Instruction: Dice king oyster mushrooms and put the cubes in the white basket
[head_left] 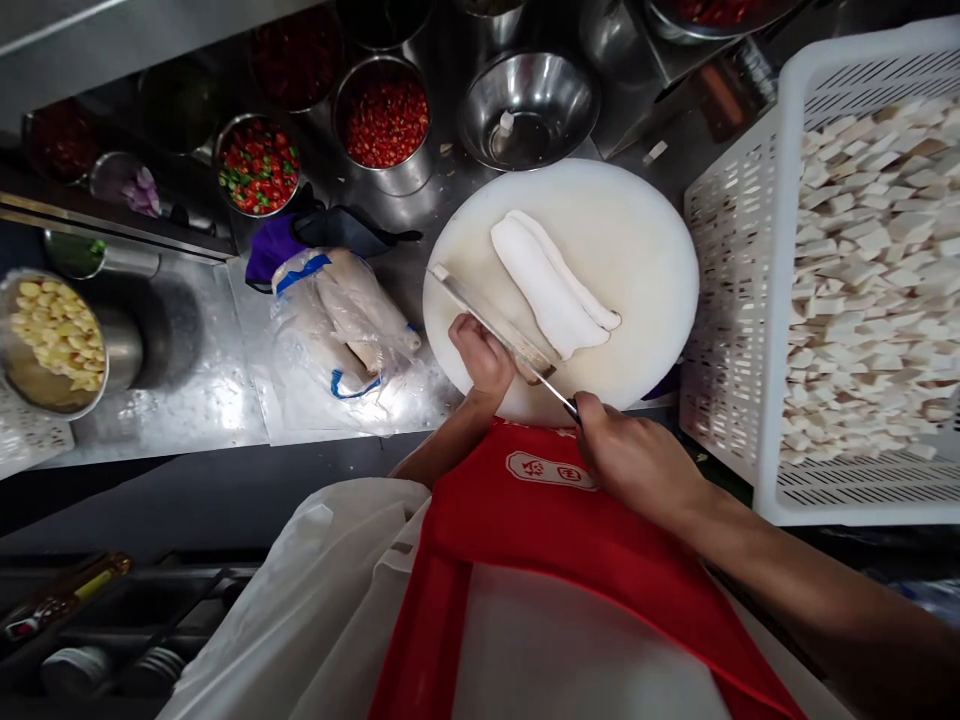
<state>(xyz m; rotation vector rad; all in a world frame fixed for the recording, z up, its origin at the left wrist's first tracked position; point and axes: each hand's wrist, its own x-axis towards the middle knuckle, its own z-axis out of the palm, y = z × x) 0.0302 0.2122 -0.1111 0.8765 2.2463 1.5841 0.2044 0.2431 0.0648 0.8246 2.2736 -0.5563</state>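
Red apron [525,525] below board [656,260]. White slabs [536,278] mid-board: long, smooth, overlapping. R hand [622,445] wrapped round knife [489,316] handle, board's near edge; L hand [484,358] curled by blade, grip unclear.

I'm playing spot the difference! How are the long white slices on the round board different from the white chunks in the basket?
The slices are long and smooth-edged, but the chunks are short with corners. The slices lie together on the round board, while lots of chunks are heaped in the basket. Both look pale.
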